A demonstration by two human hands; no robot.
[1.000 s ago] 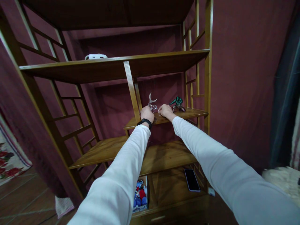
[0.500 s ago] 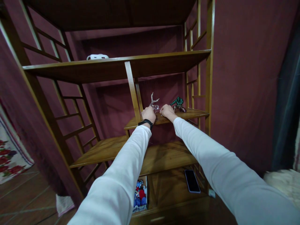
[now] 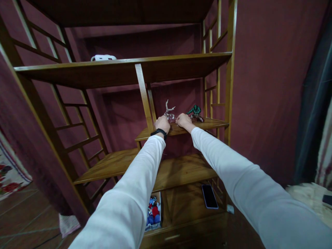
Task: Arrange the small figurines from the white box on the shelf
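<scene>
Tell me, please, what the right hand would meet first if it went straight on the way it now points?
Most likely the clear glass figurine on the small shelf: the right hand points up-left at it, fingertips seemingly at its base. Depth is hard to judge.

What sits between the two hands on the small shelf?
The clear glass deer figurine, flanked by the left hand and right hand, in the head view.

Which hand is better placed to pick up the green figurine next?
Right. The right hand lies just beside the green figurine; the left hand sits across the glass deer, farther off.
</scene>
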